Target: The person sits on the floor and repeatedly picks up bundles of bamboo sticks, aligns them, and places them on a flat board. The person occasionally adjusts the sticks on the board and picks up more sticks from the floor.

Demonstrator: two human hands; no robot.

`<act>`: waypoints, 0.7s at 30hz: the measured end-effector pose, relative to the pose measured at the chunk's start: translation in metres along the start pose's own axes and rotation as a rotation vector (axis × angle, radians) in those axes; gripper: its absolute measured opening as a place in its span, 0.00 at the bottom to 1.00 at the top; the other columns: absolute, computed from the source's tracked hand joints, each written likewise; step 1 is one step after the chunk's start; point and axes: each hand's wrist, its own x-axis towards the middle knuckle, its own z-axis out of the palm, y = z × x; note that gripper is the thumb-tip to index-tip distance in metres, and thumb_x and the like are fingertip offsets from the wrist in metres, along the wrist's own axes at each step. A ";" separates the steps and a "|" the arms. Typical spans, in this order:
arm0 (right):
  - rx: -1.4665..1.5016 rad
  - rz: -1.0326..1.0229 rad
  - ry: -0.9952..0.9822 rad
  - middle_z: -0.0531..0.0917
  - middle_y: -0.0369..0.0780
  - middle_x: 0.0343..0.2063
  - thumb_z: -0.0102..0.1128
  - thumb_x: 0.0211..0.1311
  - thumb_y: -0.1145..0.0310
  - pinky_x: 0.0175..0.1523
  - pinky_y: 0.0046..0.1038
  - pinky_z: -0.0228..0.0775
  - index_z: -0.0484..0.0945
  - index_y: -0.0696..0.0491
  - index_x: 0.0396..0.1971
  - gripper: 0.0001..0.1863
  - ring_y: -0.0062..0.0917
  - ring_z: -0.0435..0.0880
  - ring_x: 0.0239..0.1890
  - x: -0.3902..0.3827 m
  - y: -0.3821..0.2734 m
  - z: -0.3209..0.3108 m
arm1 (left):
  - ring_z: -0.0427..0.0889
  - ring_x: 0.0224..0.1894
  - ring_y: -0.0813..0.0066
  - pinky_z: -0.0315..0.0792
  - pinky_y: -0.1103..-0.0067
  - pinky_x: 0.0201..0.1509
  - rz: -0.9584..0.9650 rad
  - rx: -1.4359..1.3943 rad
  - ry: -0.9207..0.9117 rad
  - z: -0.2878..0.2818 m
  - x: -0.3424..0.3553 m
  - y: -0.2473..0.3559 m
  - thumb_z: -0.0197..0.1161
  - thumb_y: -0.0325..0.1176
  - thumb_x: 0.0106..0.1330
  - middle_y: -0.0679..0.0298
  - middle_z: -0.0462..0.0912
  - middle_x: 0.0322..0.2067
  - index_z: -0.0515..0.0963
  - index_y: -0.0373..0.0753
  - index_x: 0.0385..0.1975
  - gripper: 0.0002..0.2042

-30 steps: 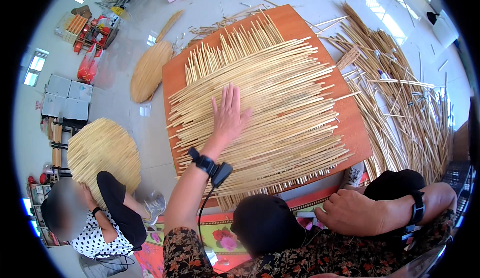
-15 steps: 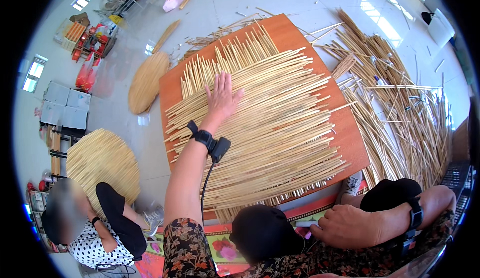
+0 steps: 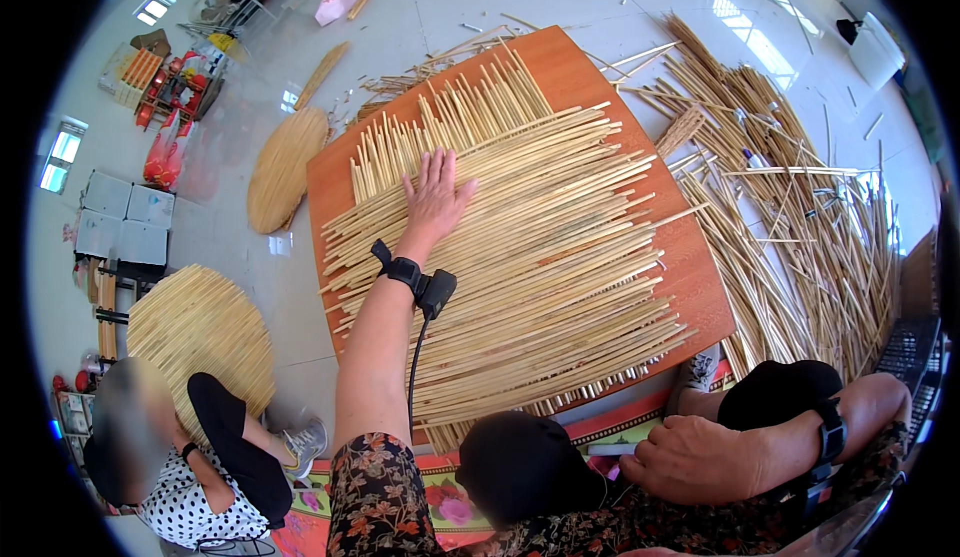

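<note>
Left hand: my left hand (image 3: 436, 202) is lying palm down on the stalk layer (image 3: 540, 257), fingers slightly apart, clamping nothing; I am probably spreading the pressure so that the round stems are not rolling.
Stalk layer: it is covering most of the surface (image 3: 577, 67), stems running side by side across it, ends sitting unevenly; judging by the fit, close packing is making each stem brace its neighbour.
Crossing stalks: a lower set (image 3: 460, 117) is running roughly at right angles, showing beyond the far edge; this crossing is probably giving the upper stems an even bed.
Right hand: my right hand (image 3: 695, 457) is sitting low by my knee, fingers curling inward. A pale stick (image 3: 610, 449) is lying at the fingertips; I cannot tell whether they are clamping it.
Wrist device: a black unit (image 3: 435, 295) is riding on my left wrist, its cable trailing down the forearm, seemingly clear of the palm.
Loose stalks: a heap (image 3: 800, 247) is lying on the floor to the right, presumably staying within reach there.
Round mat: one (image 3: 200, 327) is standing in front of a co-worker (image 3: 205, 492) at left, well apart from my stems.
</note>
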 end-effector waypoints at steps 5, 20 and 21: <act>-0.006 0.007 0.022 0.81 0.41 0.20 0.55 0.60 0.68 0.26 0.33 0.73 0.77 0.59 0.31 0.09 0.31 0.84 0.24 0.001 -0.003 0.001 | 0.37 0.80 0.59 0.27 0.48 0.78 -0.017 -0.037 -0.051 -0.008 -0.002 -0.001 0.36 0.66 0.73 0.59 0.42 0.79 0.45 0.44 0.78 0.41; -0.089 -0.008 -0.013 0.80 0.39 0.20 0.55 0.59 0.66 0.26 0.32 0.67 0.79 0.59 0.31 0.11 0.29 0.81 0.24 -0.001 -0.008 0.006 | 0.37 0.80 0.58 0.29 0.47 0.78 0.037 0.012 0.114 0.010 -0.035 0.010 0.40 0.64 0.74 0.57 0.42 0.78 0.47 0.43 0.77 0.40; -0.073 -0.004 -0.028 0.80 0.39 0.20 0.56 0.58 0.66 0.26 0.32 0.67 0.79 0.60 0.32 0.11 0.29 0.81 0.24 0.000 -0.008 0.006 | 0.37 0.80 0.58 0.29 0.47 0.78 0.019 0.018 0.114 0.009 -0.034 0.008 0.41 0.64 0.74 0.57 0.42 0.78 0.48 0.44 0.77 0.40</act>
